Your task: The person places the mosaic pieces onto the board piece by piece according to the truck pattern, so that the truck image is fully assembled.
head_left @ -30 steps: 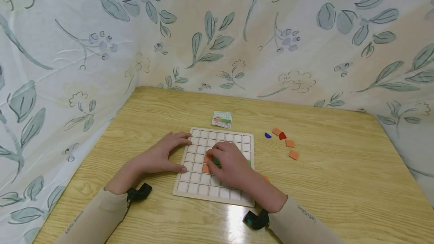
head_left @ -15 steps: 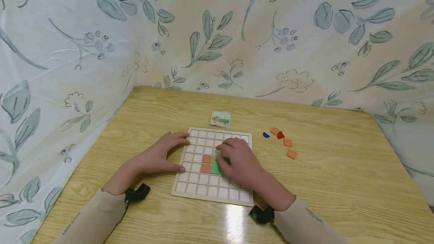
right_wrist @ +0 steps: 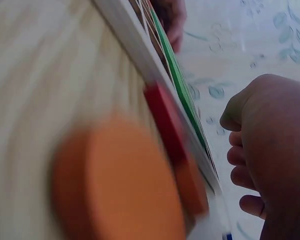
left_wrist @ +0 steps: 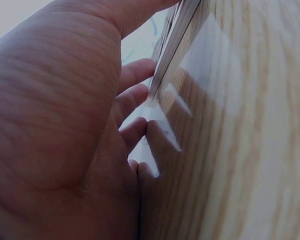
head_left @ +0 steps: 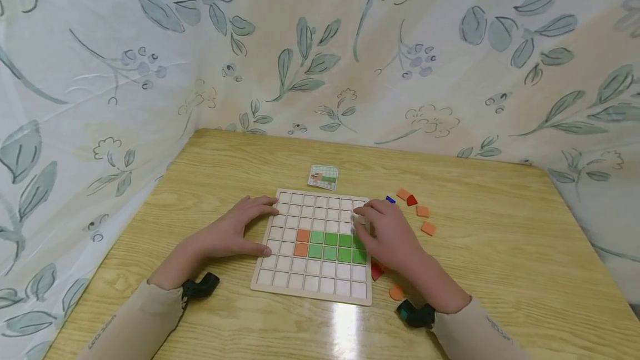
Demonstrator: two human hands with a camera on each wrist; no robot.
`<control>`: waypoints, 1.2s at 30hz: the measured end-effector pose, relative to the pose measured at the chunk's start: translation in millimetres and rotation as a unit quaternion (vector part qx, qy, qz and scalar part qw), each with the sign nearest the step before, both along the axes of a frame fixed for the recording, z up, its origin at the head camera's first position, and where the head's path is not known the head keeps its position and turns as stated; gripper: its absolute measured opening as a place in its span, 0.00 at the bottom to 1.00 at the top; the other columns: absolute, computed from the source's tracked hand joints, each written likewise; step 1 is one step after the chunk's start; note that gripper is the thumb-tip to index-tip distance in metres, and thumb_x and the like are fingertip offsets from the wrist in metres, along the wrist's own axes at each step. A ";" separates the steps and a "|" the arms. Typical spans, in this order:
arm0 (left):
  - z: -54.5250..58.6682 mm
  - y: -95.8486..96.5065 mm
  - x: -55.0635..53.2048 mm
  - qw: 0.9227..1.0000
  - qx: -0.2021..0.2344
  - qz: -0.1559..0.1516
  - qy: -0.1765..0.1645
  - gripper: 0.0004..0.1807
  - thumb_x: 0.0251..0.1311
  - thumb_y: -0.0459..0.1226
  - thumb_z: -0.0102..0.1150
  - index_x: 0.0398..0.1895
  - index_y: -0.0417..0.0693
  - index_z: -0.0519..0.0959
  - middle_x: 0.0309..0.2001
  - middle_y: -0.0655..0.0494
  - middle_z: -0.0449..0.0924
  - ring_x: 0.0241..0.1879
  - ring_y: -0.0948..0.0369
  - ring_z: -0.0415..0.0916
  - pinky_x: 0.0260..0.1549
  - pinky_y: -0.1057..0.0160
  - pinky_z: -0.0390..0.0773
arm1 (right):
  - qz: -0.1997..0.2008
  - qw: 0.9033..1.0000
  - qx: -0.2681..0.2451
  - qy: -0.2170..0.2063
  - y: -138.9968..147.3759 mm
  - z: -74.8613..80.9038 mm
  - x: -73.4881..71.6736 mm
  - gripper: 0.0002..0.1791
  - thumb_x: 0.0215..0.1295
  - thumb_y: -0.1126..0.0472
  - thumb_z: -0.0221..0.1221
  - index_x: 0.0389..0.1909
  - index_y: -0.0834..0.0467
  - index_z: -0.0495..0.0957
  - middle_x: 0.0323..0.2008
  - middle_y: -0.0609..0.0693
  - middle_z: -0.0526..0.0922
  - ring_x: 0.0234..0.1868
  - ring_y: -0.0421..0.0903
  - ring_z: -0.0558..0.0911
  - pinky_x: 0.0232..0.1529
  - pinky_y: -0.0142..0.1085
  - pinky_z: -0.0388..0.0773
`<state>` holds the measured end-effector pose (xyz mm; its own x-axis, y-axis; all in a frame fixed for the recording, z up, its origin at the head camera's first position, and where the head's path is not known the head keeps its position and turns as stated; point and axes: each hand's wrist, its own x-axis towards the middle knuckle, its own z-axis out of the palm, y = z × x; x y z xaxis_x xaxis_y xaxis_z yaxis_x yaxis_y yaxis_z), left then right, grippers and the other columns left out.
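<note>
A pale wooden grid board (head_left: 312,283) lies on the table. Two orange squares (head_left: 303,235) sit in its cells, with two rows of green squares (head_left: 330,239) running from them to the right edge. My left hand (head_left: 235,226) rests at the board's left side, thumb and fingertips spread along the edge. Over the right edge hovers my right hand (head_left: 390,235), partly covering the last green squares. Its fingers (right_wrist: 242,176) are loosely bent in the right wrist view, and nothing shows between them. Beside the board below that hand lie a red piece (head_left: 377,271) and an orange disc (head_left: 396,292).
Behind the board lies a small picture card (head_left: 323,177) with a coloured grid pattern. To the right are a blue piece (head_left: 390,199), a red piece (head_left: 411,200) and several loose orange squares (head_left: 422,211). A floral cloth (head_left: 280,71) hangs along the table's back and sides.
My right hand has moved right, from over the orange and green squares to the board's right edge, uncovering the green rows. The left hand has stayed at the left edge.
</note>
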<state>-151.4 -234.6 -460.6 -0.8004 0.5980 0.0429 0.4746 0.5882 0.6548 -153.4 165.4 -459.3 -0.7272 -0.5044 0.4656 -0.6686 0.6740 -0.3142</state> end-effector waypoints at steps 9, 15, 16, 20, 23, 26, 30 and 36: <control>-0.7 0.4 -0.4 1.000 0.002 -0.002 0.006 0.49 0.56 0.58 0.82 0.79 0.51 0.73 0.85 0.52 0.59 0.86 0.47 0.48 0.84 0.36 0.35 | -0.071 0.997 -0.013 -0.027 55.6 -1.6 4.6 0.15 0.68 0.63 0.72 0.52 0.65 0.89 0.46 0.55 0.87 0.49 0.58 0.84 0.56 0.57 0.82; -0.6 1.2 0.2 1.000 0.002 -0.002 0.002 0.49 0.56 0.57 0.83 0.79 0.50 0.73 0.85 0.52 0.58 0.86 0.47 0.48 0.84 0.36 0.35 | -0.106 0.994 -0.020 -0.008 92.3 -6.0 6.9 0.14 0.66 0.66 0.73 0.51 0.64 0.89 0.43 0.55 0.87 0.40 0.52 0.80 0.42 0.50 0.81; -0.5 1.2 0.2 1.000 0.001 -0.002 0.002 0.49 0.56 0.57 0.83 0.79 0.50 0.73 0.85 0.52 0.58 0.86 0.47 0.47 0.84 0.36 0.35 | -0.110 0.994 -0.021 -0.002 98.0 -6.5 7.8 0.14 0.65 0.67 0.73 0.51 0.64 0.89 0.43 0.55 0.87 0.39 0.52 0.79 0.41 0.50 0.81; -0.4 1.1 -0.5 1.000 0.002 -0.002 0.007 0.49 0.56 0.57 0.83 0.78 0.50 0.74 0.85 0.52 0.59 0.86 0.47 0.48 0.84 0.36 0.35 | -0.120 0.992 -0.021 0.014 118.6 -9.3 11.9 0.14 0.63 0.68 0.74 0.50 0.64 0.90 0.41 0.54 0.87 0.39 0.53 0.81 0.40 0.53 0.81; -0.1 0.8 -0.6 1.000 0.004 -0.002 0.011 0.49 0.56 0.57 0.83 0.78 0.50 0.74 0.85 0.52 0.59 0.86 0.47 0.49 0.84 0.36 0.35 | -0.125 0.992 -0.012 0.009 128.9 -12.0 15.3 0.13 0.63 0.67 0.75 0.49 0.63 0.90 0.41 0.53 0.87 0.41 0.55 0.83 0.42 0.54 0.81; -0.2 0.6 -0.5 1.000 0.004 -0.003 0.011 0.49 0.56 0.57 0.83 0.78 0.49 0.74 0.85 0.52 0.59 0.86 0.47 0.49 0.84 0.36 0.35 | -0.120 0.993 -0.005 0.002 133.5 -14.2 16.9 0.13 0.64 0.68 0.75 0.48 0.62 0.89 0.42 0.53 0.87 0.42 0.54 0.83 0.41 0.52 0.80; -0.2 0.2 -0.3 1.000 0.004 -0.003 0.009 0.49 0.56 0.57 0.83 0.78 0.49 0.74 0.85 0.52 0.59 0.86 0.47 0.49 0.84 0.36 0.35 | -0.108 0.994 -0.003 0.008 133.9 -15.6 15.8 0.12 0.63 0.68 0.75 0.47 0.62 0.90 0.42 0.52 0.87 0.40 0.51 0.83 0.39 0.49 0.80; -1.1 0.4 -1.4 1.000 0.005 -0.006 0.015 0.49 0.56 0.58 0.83 0.78 0.50 0.74 0.85 0.52 0.59 0.85 0.48 0.50 0.84 0.37 0.35 | -0.105 0.994 -0.004 0.015 132.7 -16.3 15.6 0.11 0.61 0.69 0.76 0.44 0.62 0.90 0.38 0.50 0.86 0.36 0.48 0.80 0.35 0.46 0.79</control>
